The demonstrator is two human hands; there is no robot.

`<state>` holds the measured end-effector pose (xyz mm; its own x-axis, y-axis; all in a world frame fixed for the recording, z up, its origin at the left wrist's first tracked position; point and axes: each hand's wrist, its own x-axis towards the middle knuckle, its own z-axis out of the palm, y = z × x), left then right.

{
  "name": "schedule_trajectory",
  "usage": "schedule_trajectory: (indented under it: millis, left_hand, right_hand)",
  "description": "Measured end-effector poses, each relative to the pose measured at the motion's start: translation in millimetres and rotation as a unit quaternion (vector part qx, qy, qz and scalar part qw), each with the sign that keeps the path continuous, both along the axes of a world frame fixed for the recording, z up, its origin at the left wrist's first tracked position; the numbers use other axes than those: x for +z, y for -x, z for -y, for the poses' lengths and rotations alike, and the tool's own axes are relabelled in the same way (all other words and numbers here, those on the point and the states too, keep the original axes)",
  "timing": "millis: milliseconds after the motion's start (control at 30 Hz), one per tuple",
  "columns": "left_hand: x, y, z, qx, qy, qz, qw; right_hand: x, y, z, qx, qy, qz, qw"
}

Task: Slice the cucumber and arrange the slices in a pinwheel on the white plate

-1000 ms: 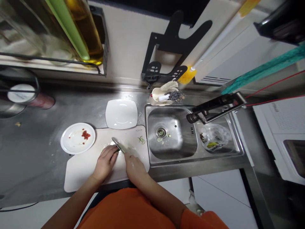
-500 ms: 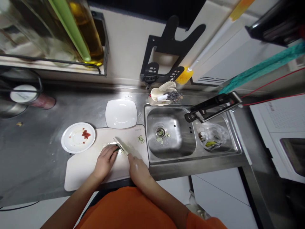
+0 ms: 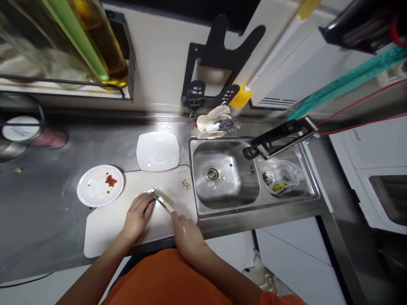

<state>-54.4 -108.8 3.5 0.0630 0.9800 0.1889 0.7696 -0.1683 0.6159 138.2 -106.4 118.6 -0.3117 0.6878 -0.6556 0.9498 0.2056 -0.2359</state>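
My right hand (image 3: 188, 236) is wrapped round the pale handle of a kitchen knife (image 3: 163, 202), whose blade points up and left across the cutting board (image 3: 108, 231). At the blade's tip end, the curled fingers of my left hand (image 3: 136, 218) press on a small green-skinned vegetable piece (image 3: 154, 198), perhaps cucumber, mostly hidden by fingers and blade. Wet pale bits lie around it. A few curved green strips (image 3: 185, 184) rest near the board's right edge.
A white plate (image 3: 85, 189) with red chopped bits overlaps the board's left corner. Behind the board stands a square white plate (image 3: 158, 151). To the right is a sink (image 3: 229, 199) with pale slices near its drain and a black faucet (image 3: 270, 137) above; a plastic bag (image 3: 286, 173) lies in the second basin.
The knife blade has shifted slightly left and down onto the vegetable piece beside my left fingertips. My left hand stays in nearly the same place on the board. The whole view has shifted slightly.
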Motion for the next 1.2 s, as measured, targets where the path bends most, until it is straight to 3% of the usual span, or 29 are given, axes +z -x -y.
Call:
schedule_trajectory:
  millis: [633,1200]
  left_hand:
    - [3.6,0,-1,-0.004,0.001,0.01,1.0]
    - [1.5,1,-2,-0.007,0.009,0.018,1.0]
  right_hand:
    - [2.8,4,-9,-0.004,0.033,0.003,0.999]
    - [-17.5,20,-20,0.009,0.0,-0.012,1.0]
